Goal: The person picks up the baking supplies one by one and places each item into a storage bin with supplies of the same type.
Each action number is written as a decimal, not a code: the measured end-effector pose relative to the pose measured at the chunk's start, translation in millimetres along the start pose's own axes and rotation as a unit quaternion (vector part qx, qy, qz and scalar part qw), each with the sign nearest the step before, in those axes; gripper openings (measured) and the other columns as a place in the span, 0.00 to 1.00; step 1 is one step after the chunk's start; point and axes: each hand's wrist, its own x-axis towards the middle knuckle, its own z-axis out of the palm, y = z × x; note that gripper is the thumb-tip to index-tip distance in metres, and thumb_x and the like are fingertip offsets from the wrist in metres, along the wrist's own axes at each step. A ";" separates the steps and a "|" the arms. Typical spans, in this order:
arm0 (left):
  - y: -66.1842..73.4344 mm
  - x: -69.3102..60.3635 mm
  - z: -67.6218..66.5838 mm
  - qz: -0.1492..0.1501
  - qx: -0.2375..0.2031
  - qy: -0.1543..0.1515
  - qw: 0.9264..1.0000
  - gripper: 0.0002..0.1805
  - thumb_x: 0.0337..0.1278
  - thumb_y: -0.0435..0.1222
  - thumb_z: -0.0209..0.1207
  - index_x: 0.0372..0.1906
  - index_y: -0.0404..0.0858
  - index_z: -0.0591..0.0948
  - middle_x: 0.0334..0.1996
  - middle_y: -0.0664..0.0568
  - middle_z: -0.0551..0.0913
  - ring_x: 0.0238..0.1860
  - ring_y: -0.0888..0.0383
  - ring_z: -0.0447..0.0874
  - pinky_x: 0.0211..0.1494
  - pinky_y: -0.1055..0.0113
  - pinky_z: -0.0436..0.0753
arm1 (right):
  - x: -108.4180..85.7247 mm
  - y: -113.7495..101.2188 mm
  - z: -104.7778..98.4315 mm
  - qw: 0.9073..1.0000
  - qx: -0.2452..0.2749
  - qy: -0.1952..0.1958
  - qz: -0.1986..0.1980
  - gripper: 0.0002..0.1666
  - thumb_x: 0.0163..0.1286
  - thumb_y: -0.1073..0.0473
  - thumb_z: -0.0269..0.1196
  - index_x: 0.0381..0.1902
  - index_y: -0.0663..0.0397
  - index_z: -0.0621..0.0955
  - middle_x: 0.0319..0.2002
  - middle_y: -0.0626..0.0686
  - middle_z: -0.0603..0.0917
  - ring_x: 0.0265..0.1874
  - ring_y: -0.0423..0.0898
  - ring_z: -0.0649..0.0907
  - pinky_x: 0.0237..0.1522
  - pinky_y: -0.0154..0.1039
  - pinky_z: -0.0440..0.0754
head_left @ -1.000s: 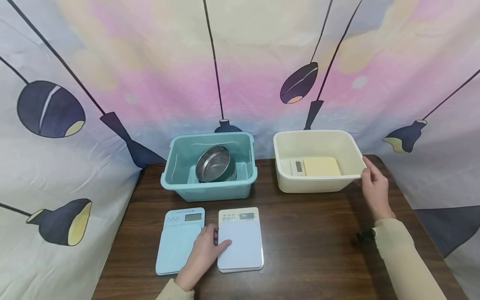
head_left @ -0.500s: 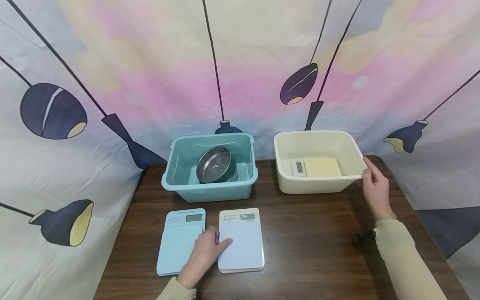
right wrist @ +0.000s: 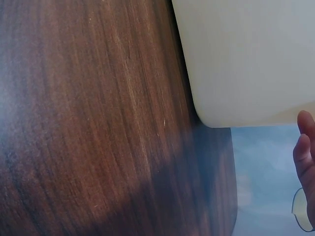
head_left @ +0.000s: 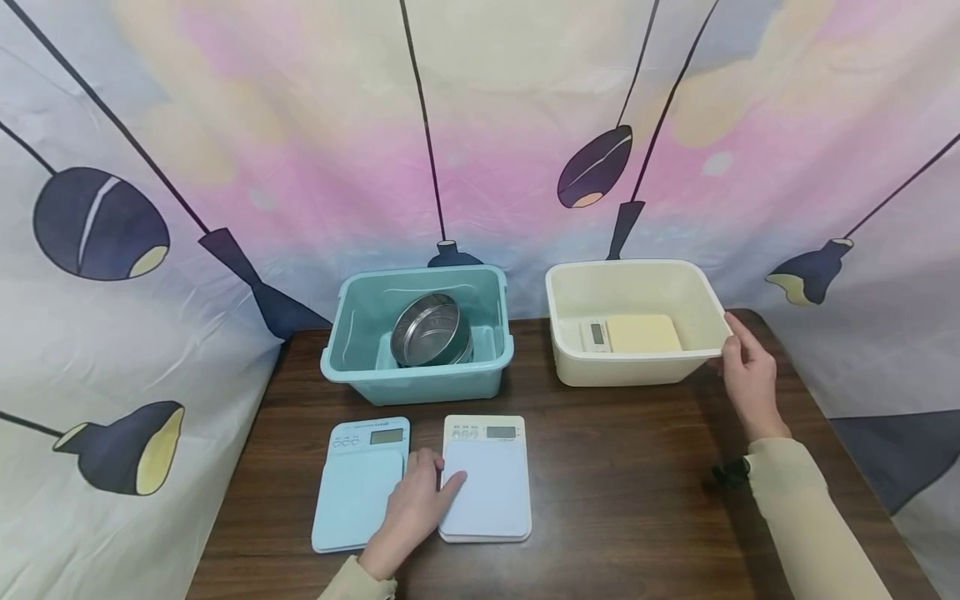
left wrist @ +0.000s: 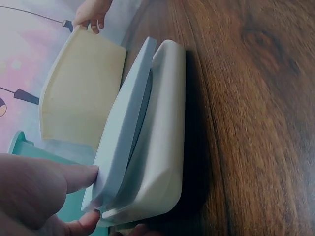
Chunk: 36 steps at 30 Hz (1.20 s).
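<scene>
In the head view, a white scale (head_left: 486, 487) with a cream frame lies beside a light blue scale (head_left: 358, 500), a narrow gap between them. My left hand (head_left: 411, 504) is at the white scale's left edge, thumb over its plate and bent fingers along its side. The left wrist view shows the thumb touching the plate's edge (left wrist: 115, 142), a fingertip just below. My right hand (head_left: 752, 383) holds the right rim of a cream bin (head_left: 630, 369); another scale with a yellow plate (head_left: 643, 333) lies inside. In the right wrist view only some fingers (right wrist: 306, 147) show beside the bin.
A teal bin (head_left: 423, 385) stands at the back left with round metal-rimmed sieves (head_left: 431, 331) inside. Behind the brown wooden table (head_left: 615, 467) hangs a patterned cloth (head_left: 495, 125). A dark band (head_left: 731, 473) is at the right wrist.
The white scale has shifted slightly right and turned a little straighter, and my left hand has moved right with it, its fingers less curled. My right hand keeps its place on the cream bin.
</scene>
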 end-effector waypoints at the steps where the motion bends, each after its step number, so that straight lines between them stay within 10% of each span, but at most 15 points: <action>1: -0.1 -0.2 0.1 0.000 -0.009 -0.003 1.000 0.20 0.68 0.45 0.67 0.44 0.34 0.74 0.33 0.48 0.72 0.29 0.55 0.71 0.24 0.64 0.70 | 0.1 -0.1 0.3 1.000 -0.001 -0.001 0.000 0.29 0.83 0.52 0.45 0.77 0.45 0.73 0.63 0.63 0.80 0.28 0.39 0.80 0.29 0.19 0.75; 10: -6.1 0.8 -0.3 0.019 -0.103 -0.046 0.993 0.20 0.69 0.41 0.65 0.49 0.33 0.70 0.31 0.48 0.73 0.30 0.55 0.72 0.28 0.65 0.73 | 0.8 2.7 0.3 1.000 0.009 -0.002 0.001 0.29 0.83 0.53 0.44 0.77 0.45 0.72 0.67 0.63 0.79 0.27 0.33 0.80 0.29 0.18 0.76; 15: -9.8 1.8 -3.7 0.004 -0.165 -0.096 0.982 0.39 0.62 0.42 0.72 0.67 0.28 0.63 0.40 0.43 0.80 0.37 0.54 0.81 0.37 0.61 0.83 | 0.7 2.9 0.6 1.000 0.011 0.000 -0.004 0.29 0.83 0.53 0.45 0.77 0.45 0.73 0.66 0.62 0.80 0.27 0.34 0.81 0.30 0.18 0.76; 20: -13.0 2.0 -9.7 -0.001 -0.218 -0.153 0.964 0.62 0.53 0.37 0.77 0.80 0.25 0.46 0.41 0.42 0.82 0.39 0.53 0.86 0.43 0.58 0.89 | 0.4 1.3 1.2 1.000 0.003 0.005 -0.001 0.29 0.83 0.52 0.45 0.77 0.45 0.73 0.65 0.64 0.80 0.28 0.36 0.82 0.30 0.19 0.77; 36: -31.1 -0.7 -16.5 0.015 -0.342 -0.287 0.895 0.69 0.51 0.29 0.77 0.84 0.34 0.37 0.58 0.40 0.78 0.56 0.47 0.85 0.59 0.58 0.86 | 0.8 1.4 0.2 1.000 -0.003 0.000 -0.002 0.29 0.83 0.52 0.45 0.77 0.44 0.73 0.67 0.63 0.79 0.28 0.34 0.83 0.29 0.20 0.76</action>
